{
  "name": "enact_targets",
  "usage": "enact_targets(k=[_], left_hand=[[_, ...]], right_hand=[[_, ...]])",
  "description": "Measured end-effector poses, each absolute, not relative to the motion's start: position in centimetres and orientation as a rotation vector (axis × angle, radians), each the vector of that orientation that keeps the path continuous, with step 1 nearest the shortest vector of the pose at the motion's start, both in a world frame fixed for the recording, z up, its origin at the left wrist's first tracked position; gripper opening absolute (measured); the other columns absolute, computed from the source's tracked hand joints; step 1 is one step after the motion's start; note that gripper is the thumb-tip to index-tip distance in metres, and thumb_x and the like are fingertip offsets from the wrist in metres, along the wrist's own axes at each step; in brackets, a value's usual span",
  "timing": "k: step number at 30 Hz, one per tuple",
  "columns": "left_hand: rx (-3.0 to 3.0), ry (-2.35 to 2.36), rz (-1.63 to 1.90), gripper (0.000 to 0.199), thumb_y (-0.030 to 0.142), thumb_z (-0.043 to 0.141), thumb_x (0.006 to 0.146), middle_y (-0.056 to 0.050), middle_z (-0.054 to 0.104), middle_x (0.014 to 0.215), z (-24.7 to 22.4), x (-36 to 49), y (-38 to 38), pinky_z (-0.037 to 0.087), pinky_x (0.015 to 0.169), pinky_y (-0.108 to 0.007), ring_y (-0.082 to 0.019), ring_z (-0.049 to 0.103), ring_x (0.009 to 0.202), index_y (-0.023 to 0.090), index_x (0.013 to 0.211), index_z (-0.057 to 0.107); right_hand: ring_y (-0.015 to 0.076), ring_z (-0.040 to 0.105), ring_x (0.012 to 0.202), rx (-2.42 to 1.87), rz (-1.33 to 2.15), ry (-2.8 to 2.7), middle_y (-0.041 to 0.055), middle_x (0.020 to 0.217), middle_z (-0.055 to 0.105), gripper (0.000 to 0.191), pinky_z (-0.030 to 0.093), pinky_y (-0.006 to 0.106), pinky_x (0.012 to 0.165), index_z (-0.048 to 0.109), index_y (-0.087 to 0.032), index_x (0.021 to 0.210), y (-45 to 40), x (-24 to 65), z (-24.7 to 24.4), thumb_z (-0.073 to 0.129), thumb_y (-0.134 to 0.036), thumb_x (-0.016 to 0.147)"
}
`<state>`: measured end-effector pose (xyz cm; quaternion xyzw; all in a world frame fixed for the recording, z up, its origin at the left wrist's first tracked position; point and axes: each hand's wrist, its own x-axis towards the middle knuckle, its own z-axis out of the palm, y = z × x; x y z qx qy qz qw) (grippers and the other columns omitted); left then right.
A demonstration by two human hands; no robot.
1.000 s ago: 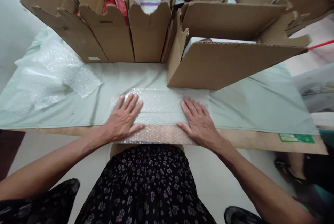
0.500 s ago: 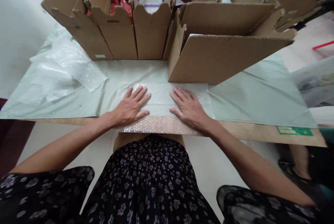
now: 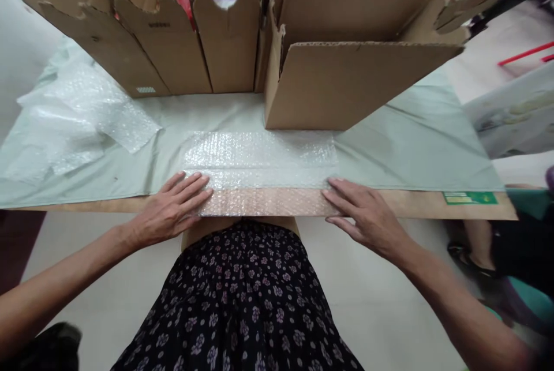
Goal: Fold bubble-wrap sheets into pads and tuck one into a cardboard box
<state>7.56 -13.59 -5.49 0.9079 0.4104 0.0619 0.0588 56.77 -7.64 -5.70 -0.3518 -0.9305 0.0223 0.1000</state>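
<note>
A clear sheet of bubble wrap [image 3: 264, 154] lies flat at the front of the table, its near part reaching over the brown table edge. My left hand [image 3: 177, 203] rests at the sheet's near left corner, fingers stretched out and slightly apart. At the near right corner is my right hand [image 3: 359, 209], also with extended fingers, the tips touching the sheet's side. Neither hand grips anything that I can see.
A row of cardboard boxes [image 3: 234, 48] with red and white packets inside stands at the back. One wider cardboard box [image 3: 346, 82] juts forward. Loose bubble wrap [image 3: 82, 111] is heaped at left. A person's foot [image 3: 476, 261] shows at lower right.
Both my hands have slid apart and toward me, from the middle of the bubble wrap sheet to its near corners. The view has shifted slightly.
</note>
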Motion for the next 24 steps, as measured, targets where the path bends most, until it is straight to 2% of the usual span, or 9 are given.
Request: enact_targets(k=[2,5,8,11,13,16,18,21,24], left_hand=[[2.729,1.229,0.201,0.06,0.026,0.054,0.104,-0.012,0.044,0.169,-5.4,7.2,-13.1,0.025,0.134,-0.052,-0.031,0.038,0.159,0.026,0.163,0.042],[2.684,1.22,0.241,0.056,0.026,0.054,0.104,-0.011,0.047,0.167,-5.2,6.8,-13.0,0.029,0.133,-0.052,-0.031,0.04,0.158,0.026,0.16,0.047],[2.618,1.239,0.355,0.056,0.025,0.059,0.101,-0.013,0.054,0.162,-5.1,6.9,-13.1,0.035,0.129,-0.054,-0.032,0.047,0.154,0.023,0.156,0.051],[2.488,1.279,0.517,0.038,0.023,0.06,0.099,-0.012,0.069,0.146,-4.6,7.3,-12.8,0.047,0.121,-0.053,-0.032,0.058,0.144,0.023,0.136,0.069],[2.323,1.357,0.616,0.025,0.024,0.059,0.1,-0.009,0.078,0.129,-3.8,7.5,-12.4,0.056,0.111,-0.047,-0.03,0.069,0.131,0.024,0.118,0.076],[1.978,1.572,0.702,0.019,0.034,0.064,0.097,-0.004,0.083,0.103,-2.2,8.0,-11.6,0.063,0.081,-0.034,-0.024,0.079,0.096,0.024,0.102,0.079],[1.78,1.695,0.766,0.019,0.039,0.068,0.092,-0.002,0.081,0.088,-1.6,8.5,-10.7,0.06,0.068,-0.028,-0.021,0.076,0.079,0.023,0.093,0.079],[1.593,1.802,0.817,0.021,0.041,0.068,0.086,-0.002,0.077,0.078,-1.4,9.3,-9.2,0.058,0.068,-0.028,-0.019,0.071,0.073,0.022,0.08,0.075],[1.482,1.877,0.724,0.025,0.046,0.067,0.083,-0.001,0.073,0.071,-1.8,9.9,-7.9,0.055,0.064,-0.029,-0.018,0.066,0.068,0.022,0.077,0.072]], right_hand=[[0.0318,0.061,0.14,-1.035,0.136,-2.745,0.0113,0.153,0.062,0.038,0.054,0.049,0.105,0.069,-0.026,0.138,-6.9,56.9,-6.0,0.05,-0.039,0.108],[0.0301,0.065,0.135,-1.089,0.248,-2.664,0.0084,0.145,0.068,0.035,0.057,0.049,0.102,0.077,-0.027,0.124,-6.6,57.2,-6.0,0.047,-0.036,0.109],[0.0296,0.069,0.129,-1.173,0.405,-2.489,0.007,0.131,0.076,0.032,0.057,0.051,0.103,0.08,-0.028,0.114,-6.8,56.7,-5.3,0.05,-0.033,0.107],[0.0279,0.073,0.12,-1.253,0.636,-2.197,0.0043,0.113,0.081,0.028,0.057,0.051,0.107,0.08,-0.028,0.104,-6.7,56.0,-4.0,0.054,-0.039,0.105],[0.0252,0.078,0.101,-1.348,0.72,-1.964,0.0033,0.099,0.082,0.027,0.061,0.044,0.096,0.079,-0.027,0.095,-6.4,55.5,-3.0,0.06,-0.045,0.102],[0.0222,0.075,0.08,-1.474,0.72,-1.713,0.0037,0.083,0.078,0.029,0.062,0.037,0.08,0.077,-0.027,0.084,-5.5,55.0,-2.1,0.07,-0.053,0.095],[0.0222,0.074,0.08,-1.515,0.715,-1.633,0.0046,0.08,0.076,0.032,0.061,0.038,0.081,0.076,-0.026,0.082,-4.7,54.6,-2.1,0.071,-0.055,0.092],[0.0203,0.072,0.077,-1.556,0.77,-1.547,0.0055,0.081,0.075,0.035,0.061,0.037,0.078,0.074,-0.022,0.083,-3.5,54.1,-2.9,0.075,-0.057,0.087],[0.0197,0.072,0.076,-1.547,0.931,-1.529,0.0047,0.085,0.075,0.04,0.062,0.035,0.075,0.075,-0.022,0.1,-2.9,54.0,-4.0,0.081,-0.054,0.078]])
